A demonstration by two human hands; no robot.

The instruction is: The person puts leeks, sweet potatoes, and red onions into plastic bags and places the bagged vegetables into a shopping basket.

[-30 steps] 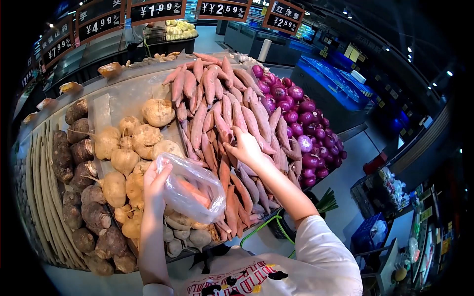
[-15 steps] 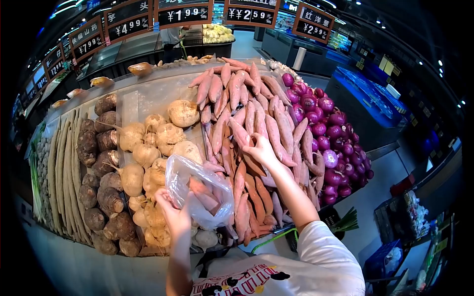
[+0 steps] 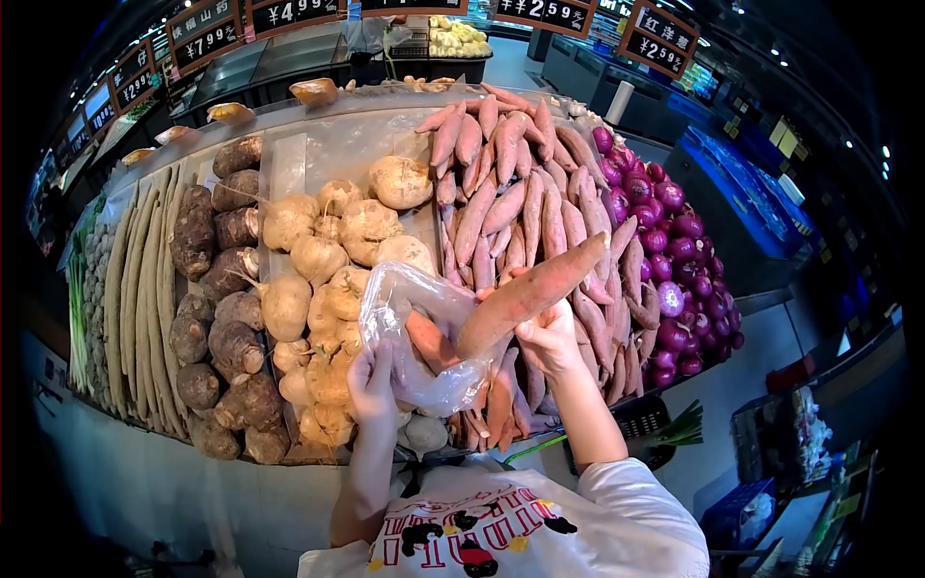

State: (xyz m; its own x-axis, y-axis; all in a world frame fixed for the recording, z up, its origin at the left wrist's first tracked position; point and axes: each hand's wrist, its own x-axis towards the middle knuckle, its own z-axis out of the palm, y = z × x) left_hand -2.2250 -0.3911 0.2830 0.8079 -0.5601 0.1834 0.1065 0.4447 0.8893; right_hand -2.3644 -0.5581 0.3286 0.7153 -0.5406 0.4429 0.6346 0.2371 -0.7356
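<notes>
Pinching a long, pinkish-brown, tapering sweet potato (image 3: 535, 294) between thumb and fingers, the right hand (image 3: 547, 337) held it slantwise, its thin tip raised toward the far right and its thicker end at the mouth of a clear, crinkled plastic bag (image 3: 438, 390). I couldn't tell whether that end touched the bag's film. The left hand (image 3: 371, 380), a little blurred, had its fingers closed on the bag's left edge, the thumb pointing up. Inside the bag lay an orange-red sweet potato (image 3: 429, 339), partly hidden by the plastic. Beneath and beyond the hands sloped a big heap of pink-skinned, spindle-shaped sweet potatoes (image 3: 501, 212), with a pile of glossy purple, round onions (image 3: 670, 250) just to its right. On the other side sat pale tan, bulbous roots (image 3: 318, 260), then dark brown, rough-skinned, stubby tubers (image 3: 231, 337), and next to those some long, thin, beige, stick-like roots (image 3: 149, 299). Black, wood-framed price signs (image 3: 660, 37) hung over the far edge of the display. Nearest the person's body, a white, short-sleeved T-shirt with red lettering (image 3: 501, 515) showed below the forearms.
</notes>
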